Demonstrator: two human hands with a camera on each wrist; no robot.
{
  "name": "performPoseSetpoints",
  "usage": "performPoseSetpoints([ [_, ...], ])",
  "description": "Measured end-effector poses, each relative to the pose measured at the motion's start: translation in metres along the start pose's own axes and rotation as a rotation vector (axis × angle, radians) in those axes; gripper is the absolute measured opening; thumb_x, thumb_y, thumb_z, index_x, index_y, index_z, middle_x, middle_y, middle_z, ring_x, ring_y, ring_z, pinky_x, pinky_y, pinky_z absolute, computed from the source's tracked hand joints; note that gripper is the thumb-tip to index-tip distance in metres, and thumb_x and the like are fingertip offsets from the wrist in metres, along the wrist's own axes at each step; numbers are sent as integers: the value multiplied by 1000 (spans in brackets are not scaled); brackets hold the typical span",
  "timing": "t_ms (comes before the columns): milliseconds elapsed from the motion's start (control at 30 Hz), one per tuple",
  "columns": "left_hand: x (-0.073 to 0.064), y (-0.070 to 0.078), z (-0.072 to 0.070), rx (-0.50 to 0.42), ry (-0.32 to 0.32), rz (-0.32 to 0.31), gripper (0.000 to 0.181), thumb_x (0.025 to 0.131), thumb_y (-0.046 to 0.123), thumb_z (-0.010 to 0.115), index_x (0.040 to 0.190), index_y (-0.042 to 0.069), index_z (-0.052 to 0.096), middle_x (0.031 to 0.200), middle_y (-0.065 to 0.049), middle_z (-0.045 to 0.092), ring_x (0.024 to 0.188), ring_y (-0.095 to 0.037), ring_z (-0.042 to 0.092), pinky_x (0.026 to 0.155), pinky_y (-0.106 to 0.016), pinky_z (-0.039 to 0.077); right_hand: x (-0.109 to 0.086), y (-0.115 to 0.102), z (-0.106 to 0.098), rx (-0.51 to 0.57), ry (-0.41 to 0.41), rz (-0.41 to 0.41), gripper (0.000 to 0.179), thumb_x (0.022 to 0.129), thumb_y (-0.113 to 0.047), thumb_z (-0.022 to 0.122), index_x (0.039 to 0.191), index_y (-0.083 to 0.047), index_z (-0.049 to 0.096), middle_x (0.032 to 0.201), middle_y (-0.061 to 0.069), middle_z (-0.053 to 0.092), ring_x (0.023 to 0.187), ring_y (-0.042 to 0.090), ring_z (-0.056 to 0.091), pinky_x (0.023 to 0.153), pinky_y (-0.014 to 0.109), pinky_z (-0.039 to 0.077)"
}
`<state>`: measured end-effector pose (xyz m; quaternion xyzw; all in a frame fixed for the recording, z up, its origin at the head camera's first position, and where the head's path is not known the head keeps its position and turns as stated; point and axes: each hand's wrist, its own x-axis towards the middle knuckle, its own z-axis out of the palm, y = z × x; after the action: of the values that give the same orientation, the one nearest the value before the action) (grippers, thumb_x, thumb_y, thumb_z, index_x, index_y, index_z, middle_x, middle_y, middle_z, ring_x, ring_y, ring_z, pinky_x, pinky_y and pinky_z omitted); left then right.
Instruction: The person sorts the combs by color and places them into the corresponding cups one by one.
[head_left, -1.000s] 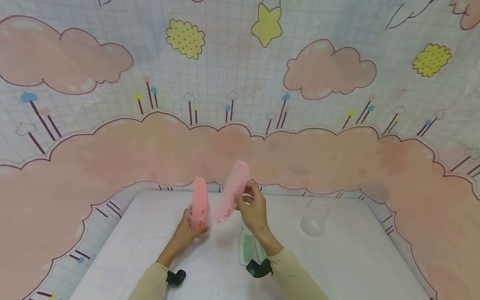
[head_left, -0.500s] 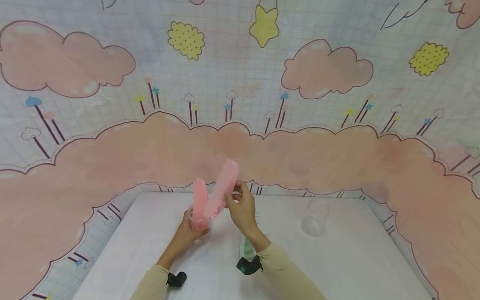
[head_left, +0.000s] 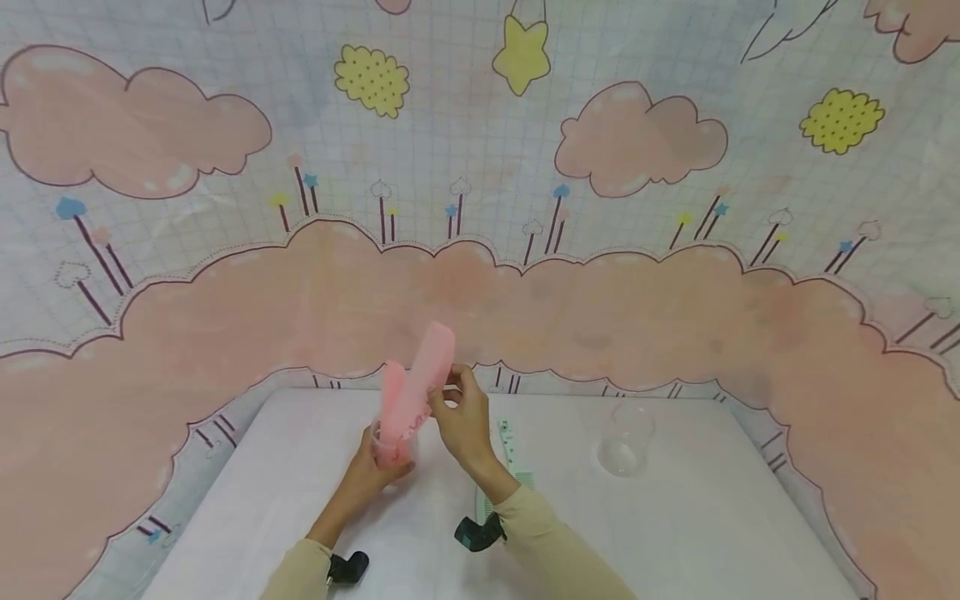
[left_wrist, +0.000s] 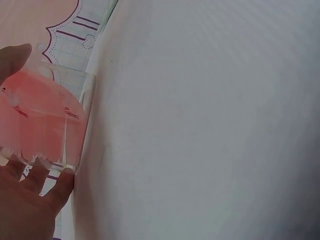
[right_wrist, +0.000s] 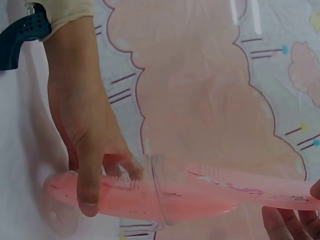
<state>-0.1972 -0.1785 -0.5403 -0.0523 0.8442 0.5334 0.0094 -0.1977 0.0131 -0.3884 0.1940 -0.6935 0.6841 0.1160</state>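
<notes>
My left hand (head_left: pixel 367 471) grips a clear plastic cup (right_wrist: pixel 60 222), fingers and thumb wrapped around its side. Inside the cup stands a pink comb (head_left: pixel 392 387), its upper part sticking out past the rim. A second pink comb (head_left: pixel 433 354), printed near its lower end, is pinched between the thumb and fingers of my right hand (head_left: pixel 465 421). It slants, with its lower end right at the cup's mouth and overlapping the first comb in the head view. The left wrist view shows the pink comb end (left_wrist: pixel 45 115) through the cup wall.
Behind my right forearm, light green combs (head_left: pixel 506 433) lie on the white table (head_left: pixel 697 517), partly hidden. Another clear cup (head_left: pixel 624 454) stands to the right. A cloud-patterned backdrop (head_left: pixel 600 317) rises behind the table's far edge. Black wrist cameras (head_left: pixel 480 533) sit on both sleeves.
My right hand has moved left with its pink comb, from beside the cup to the cup's mouth. The left hand keeps holding the cup nearly in place.
</notes>
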Motion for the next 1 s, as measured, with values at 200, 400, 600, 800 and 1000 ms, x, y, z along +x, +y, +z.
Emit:
performPoseSetpoints([
  [200,5,5,-1,4,-12,-5,109,83,42,77,157,12,2,162,-19,17,146,-40,27,116,-62,26,5,4,4,-29,9,-26,24,91,7,57,114,9,53,104,27,62,85,41,69,68,36,62],
  [400,8,5,-2,2,-27,-15,109,84,41,76,157,12,1,163,-20,15,147,-41,25,115,-64,25,15,32,17,-57,45,-27,24,91,3,60,114,4,56,104,24,64,85,37,69,65,28,61],
  [600,11,3,-4,-7,-27,-3,108,85,38,76,157,9,0,162,-21,16,147,-41,23,116,-63,22,24,49,24,-92,20,-40,24,91,-5,63,114,-4,58,103,15,65,86,25,70,66,19,58],
  [800,16,3,-4,-6,-32,-18,109,85,40,75,157,9,0,162,-21,16,147,-41,24,116,-63,23,32,57,26,-124,6,-59,21,90,-7,63,112,-6,60,99,13,66,83,25,70,65,19,58],
  [1000,24,4,-1,-9,-29,-18,108,85,39,76,157,13,1,161,-19,20,145,-40,29,115,-63,26,41,64,27,-179,-5,-39,22,90,-9,64,112,-8,61,102,11,68,83,19,70,68,18,56],
])
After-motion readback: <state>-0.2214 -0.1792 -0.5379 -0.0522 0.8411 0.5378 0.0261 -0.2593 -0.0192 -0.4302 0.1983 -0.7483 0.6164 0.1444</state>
